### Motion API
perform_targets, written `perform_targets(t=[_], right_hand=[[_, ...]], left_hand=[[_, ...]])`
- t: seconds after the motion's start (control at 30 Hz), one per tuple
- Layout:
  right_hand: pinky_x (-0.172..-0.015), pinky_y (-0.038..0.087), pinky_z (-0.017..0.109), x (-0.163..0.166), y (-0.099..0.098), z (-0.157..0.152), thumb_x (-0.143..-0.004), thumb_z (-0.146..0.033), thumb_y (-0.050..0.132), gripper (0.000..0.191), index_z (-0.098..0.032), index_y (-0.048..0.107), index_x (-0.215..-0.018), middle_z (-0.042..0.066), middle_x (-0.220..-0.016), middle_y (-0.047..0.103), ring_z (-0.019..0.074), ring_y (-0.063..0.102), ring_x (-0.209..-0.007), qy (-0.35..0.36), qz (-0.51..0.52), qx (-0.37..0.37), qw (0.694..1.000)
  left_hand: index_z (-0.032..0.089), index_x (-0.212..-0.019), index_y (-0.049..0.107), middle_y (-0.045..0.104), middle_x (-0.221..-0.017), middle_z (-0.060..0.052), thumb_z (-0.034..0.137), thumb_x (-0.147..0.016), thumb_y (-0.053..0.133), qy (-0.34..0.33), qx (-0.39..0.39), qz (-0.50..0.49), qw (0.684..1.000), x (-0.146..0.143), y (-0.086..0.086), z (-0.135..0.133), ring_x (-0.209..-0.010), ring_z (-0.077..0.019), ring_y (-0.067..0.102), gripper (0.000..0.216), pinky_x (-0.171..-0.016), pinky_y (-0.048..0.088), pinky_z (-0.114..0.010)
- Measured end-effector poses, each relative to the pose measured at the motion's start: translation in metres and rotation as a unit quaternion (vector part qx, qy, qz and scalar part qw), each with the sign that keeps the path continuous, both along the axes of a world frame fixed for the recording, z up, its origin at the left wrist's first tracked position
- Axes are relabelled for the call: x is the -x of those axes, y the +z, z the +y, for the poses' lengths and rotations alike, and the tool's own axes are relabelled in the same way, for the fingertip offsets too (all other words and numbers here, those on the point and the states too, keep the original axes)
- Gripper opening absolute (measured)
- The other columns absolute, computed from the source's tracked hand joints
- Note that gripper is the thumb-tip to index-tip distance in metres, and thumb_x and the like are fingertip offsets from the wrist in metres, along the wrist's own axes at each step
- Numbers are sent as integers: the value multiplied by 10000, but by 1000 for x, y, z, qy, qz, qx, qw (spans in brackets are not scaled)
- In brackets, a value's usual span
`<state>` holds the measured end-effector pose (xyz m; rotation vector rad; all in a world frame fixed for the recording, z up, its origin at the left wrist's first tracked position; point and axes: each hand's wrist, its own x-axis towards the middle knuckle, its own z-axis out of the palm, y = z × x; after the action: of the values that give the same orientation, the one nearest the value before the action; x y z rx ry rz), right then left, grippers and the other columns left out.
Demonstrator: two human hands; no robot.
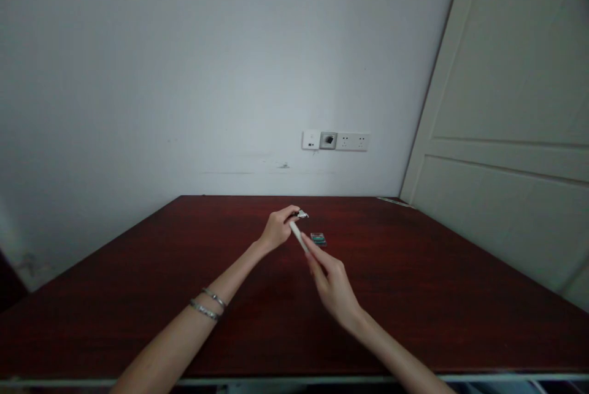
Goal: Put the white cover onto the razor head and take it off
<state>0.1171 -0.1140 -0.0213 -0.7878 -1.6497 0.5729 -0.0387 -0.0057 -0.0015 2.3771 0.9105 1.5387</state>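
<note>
My left hand (278,228) is closed in a pinch on a small silvery object (302,215) held just above the dark red table (138,296). My right hand (332,286) is closed on a thin white stick (298,236) that points up toward the left hand's fingers. A small teal and dark case (318,239) lies on the table just right of the stick's tip. Two metal bracelets (209,305) sit on my left forearm.
A white wall stands behind the table, with a row of sockets (335,140) low on it. A pale panelled door (506,136) stands at the right. The table's front edge has a light trim (322,378).
</note>
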Motion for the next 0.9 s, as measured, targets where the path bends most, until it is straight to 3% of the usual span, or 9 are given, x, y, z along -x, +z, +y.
perform_targets(t=[0.07, 0.2, 0.37, 0.5, 0.67, 0.9], right_hand=[[-837, 482, 349, 0, 0, 0, -868, -317, 456, 397, -220, 549, -1242, 76, -1077, 649, 218, 594, -994, 1, 2, -3, 1000], [-667, 511, 308, 1, 1, 2, -881, -341, 432, 460, -213, 456, -1322, 66, -861, 678, 195, 623, -789, -33, 35, 32, 998], [-641, 492, 278, 4, 2, 5, -861, -350, 457, 417, -225, 544, -1250, 62, -841, 656, 179, 595, -740, 2, 13, 8, 1000], [-466, 401, 219, 1, 3, 8, -872, -363, 439, 491, -205, 437, -1337, 10, -639, 571, 112, 450, -498, -46, 79, 33, 995], [-472, 386, 219, 1, 0, 5, -857, -362, 457, 432, -216, 541, -1255, 19, -661, 570, 118, 426, -518, 3, 20, 34, 999], [-467, 355, 215, -1, 0, 9, -875, -368, 423, 470, -195, 479, -1309, 5, -627, 528, 112, 395, -507, -41, 30, 43, 998]], left_hand=[[164, -913, 603, 662, -891, -37, 150, -809, 490, 7, 3, -2, 1000, 1, 1, 0, -814, -139, 612, 154, -766, 440, -217], [172, -909, 605, 664, -882, -34, 177, -823, 481, 14, 11, 6, 1000, 2, 3, 1, -811, -144, 608, 151, -760, 444, -226], [174, -921, 606, 668, -886, -34, 169, -815, 492, 17, 8, 9, 1000, 3, 4, 2, -781, -139, 612, 156, -748, 447, -222], [176, -918, 607, 666, -878, -33, 200, -823, 497, 19, 10, 7, 1000, 5, 3, 2, -782, -140, 609, 147, -754, 447, -228], [170, -912, 609, 663, -897, -39, 151, -811, 481, 9, 1, 10, 1000, 5, 2, 4, -818, -145, 610, 165, -762, 443, -224], [170, -903, 608, 658, -866, -34, 189, -811, 494, 20, 15, 9, 1000, 6, -1, 6, -787, -145, 595, 148, -753, 441, -235]])
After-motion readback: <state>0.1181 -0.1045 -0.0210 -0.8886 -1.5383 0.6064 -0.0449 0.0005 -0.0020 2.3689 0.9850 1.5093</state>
